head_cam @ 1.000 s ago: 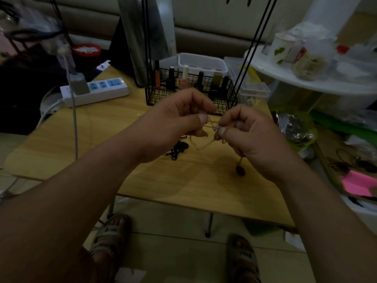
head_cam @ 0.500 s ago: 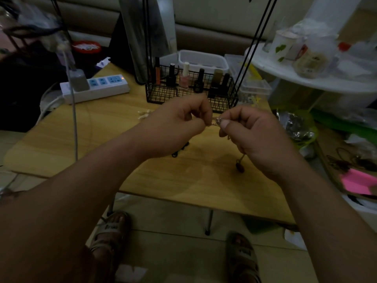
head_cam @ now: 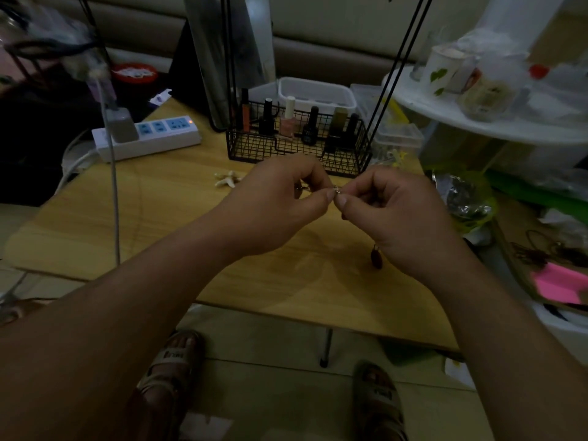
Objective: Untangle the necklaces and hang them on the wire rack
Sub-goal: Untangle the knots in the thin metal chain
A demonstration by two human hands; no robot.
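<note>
Dim, murky indoor light, soft focus throughout, with wide-angle bending at the edges.

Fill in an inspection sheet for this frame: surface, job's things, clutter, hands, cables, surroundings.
Surface: wooden table, bare at the left.
Job's things: thin necklace held above the table, its dark pendant hanging below the right hand; black wire rack at the far edge, no necklace on the part in view.
Clutter: nail polish bottles in the rack's basket; pale starfish-shaped piece on the table.
Hands: left hand and right hand each pinch the necklace, fingertips nearly meeting.
Cables: white power strip with one plug in; grey cable crossing the table's left.
Surroundings: white shelf crowded with cups at right; pink paper below it.
</note>
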